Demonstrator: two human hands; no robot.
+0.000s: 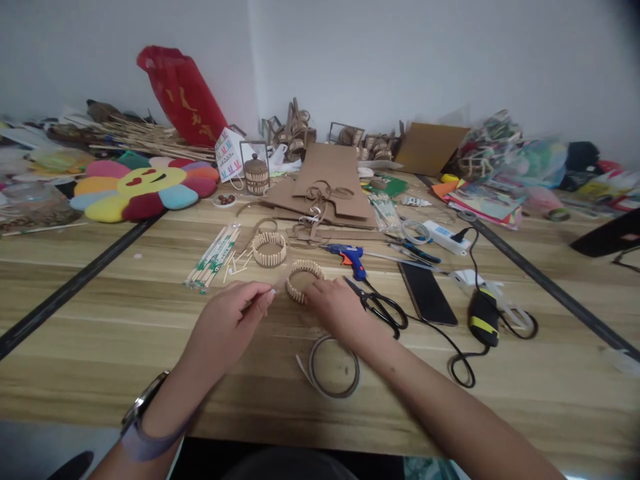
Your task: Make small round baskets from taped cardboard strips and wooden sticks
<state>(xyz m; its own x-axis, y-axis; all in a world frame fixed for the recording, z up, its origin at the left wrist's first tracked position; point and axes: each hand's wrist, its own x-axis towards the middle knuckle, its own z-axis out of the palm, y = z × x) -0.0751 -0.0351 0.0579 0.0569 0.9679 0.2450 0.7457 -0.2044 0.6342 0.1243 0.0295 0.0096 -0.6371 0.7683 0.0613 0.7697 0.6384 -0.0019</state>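
My left hand [235, 313] is closed in a pinch, with a tiny white bit showing at the fingertips; what it is I cannot make out. Just right of it, my right hand [336, 305] grips the near right side of a ring of short wooden sticks [295, 288]. Behind stands a second stick ring [269, 259], apart from both hands. Loose short sticks [243, 261] lie to its left. A roll of narrow tape [313, 380] rests flat on the table below my right hand, its end sticking out to the left.
Right of my hands are black-handled scissors [385, 310], a blue glue gun [354, 259], a phone [427, 293] and a black cable [463, 363]. Packed sticks [213, 260] lie left. Cardboard sheets [330, 173], a small barrel-shaped model [257, 177] and a flower cushion [145, 190] stand further back.
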